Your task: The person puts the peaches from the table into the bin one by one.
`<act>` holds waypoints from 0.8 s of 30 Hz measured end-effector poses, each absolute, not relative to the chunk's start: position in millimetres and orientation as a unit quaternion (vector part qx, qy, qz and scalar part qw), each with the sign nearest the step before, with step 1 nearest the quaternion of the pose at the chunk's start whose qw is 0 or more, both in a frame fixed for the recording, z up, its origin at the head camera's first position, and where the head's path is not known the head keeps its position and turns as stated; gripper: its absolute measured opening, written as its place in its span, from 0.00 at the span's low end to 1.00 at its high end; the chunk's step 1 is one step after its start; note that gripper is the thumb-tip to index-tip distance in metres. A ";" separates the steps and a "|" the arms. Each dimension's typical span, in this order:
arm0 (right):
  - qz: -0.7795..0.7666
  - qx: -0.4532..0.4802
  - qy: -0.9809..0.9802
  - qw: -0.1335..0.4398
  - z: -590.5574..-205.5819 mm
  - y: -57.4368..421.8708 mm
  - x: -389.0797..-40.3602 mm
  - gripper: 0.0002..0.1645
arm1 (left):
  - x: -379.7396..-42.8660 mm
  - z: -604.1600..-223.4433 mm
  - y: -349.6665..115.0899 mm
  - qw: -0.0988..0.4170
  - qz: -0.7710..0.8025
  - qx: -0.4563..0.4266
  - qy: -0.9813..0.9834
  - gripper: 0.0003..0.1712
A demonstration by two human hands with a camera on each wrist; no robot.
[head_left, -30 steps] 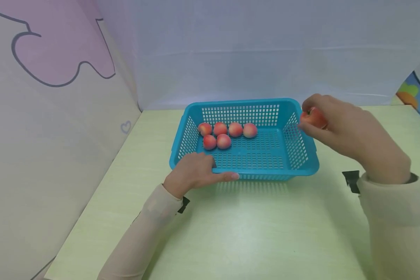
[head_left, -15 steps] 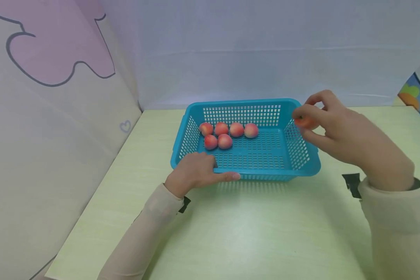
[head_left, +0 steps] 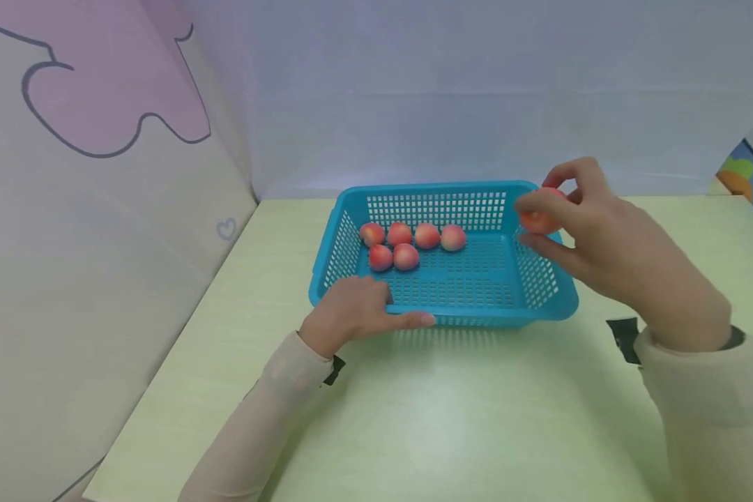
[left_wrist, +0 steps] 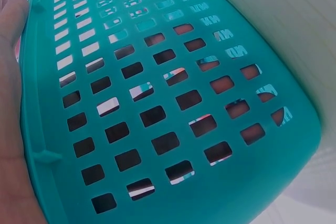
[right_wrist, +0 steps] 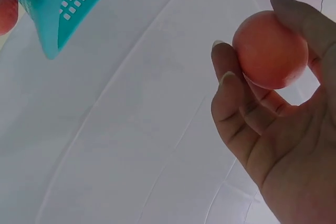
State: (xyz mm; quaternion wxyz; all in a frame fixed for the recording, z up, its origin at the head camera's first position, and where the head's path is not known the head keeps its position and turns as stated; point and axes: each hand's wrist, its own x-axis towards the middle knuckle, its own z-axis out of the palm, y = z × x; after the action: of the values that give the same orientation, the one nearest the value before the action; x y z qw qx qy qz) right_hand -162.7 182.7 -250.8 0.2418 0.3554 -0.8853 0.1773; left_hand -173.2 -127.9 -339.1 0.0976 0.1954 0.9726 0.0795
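A blue plastic basket with slotted walls stands on the table. My left hand grips its near rim, fingers curled over into it and thumb lying along the outside. In the left wrist view the basket wall fills most of the picture, the hand at the left edge. Above the basket's right end, my right hand pinches a small red-orange peach between thumb and fingers. The right wrist view shows that peach held at the fingertips. Several peaches lie in two rows in the basket's left half.
The pale green table extends in front of the basket and to both sides. A whitish sheet hangs behind it. On the left stands a white wall with a pink drawing.
My right hand has carried the peach leftward from beside the basket's right rim to over its right end. The left hand keeps its grip on the near rim, and the other peaches stay put.
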 end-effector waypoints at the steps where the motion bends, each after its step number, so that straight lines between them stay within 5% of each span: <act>1: 0.174 0.362 -0.881 0.248 -250.7 181.0 -162.9 0.24 | -172.6 -339.5 -127.9 0.097 0.079 0.195 0.973 0.47; 6: 0.170 0.371 -0.874 0.264 -249.4 174.6 -161.8 0.34 | -171.4 -339.2 -126.2 0.100 0.079 0.198 0.972 0.46; 16: 0.156 0.419 -0.848 0.285 -239.5 157.4 -174.8 0.32 | -172.4 -338.6 -124.1 0.110 0.074 0.191 0.973 0.47; 24: 0.160 0.439 -0.854 0.229 -227.8 128.9 -205.0 0.31 | -172.8 -338.7 -125.2 0.119 0.068 0.192 0.972 0.47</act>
State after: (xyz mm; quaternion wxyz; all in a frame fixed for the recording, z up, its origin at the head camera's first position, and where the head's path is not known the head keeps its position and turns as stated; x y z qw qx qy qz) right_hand -205.0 128.9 -227.8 0.2289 0.4386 -0.8541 0.1603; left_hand -172.8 -125.2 -338.7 0.1189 0.1921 0.9718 0.0677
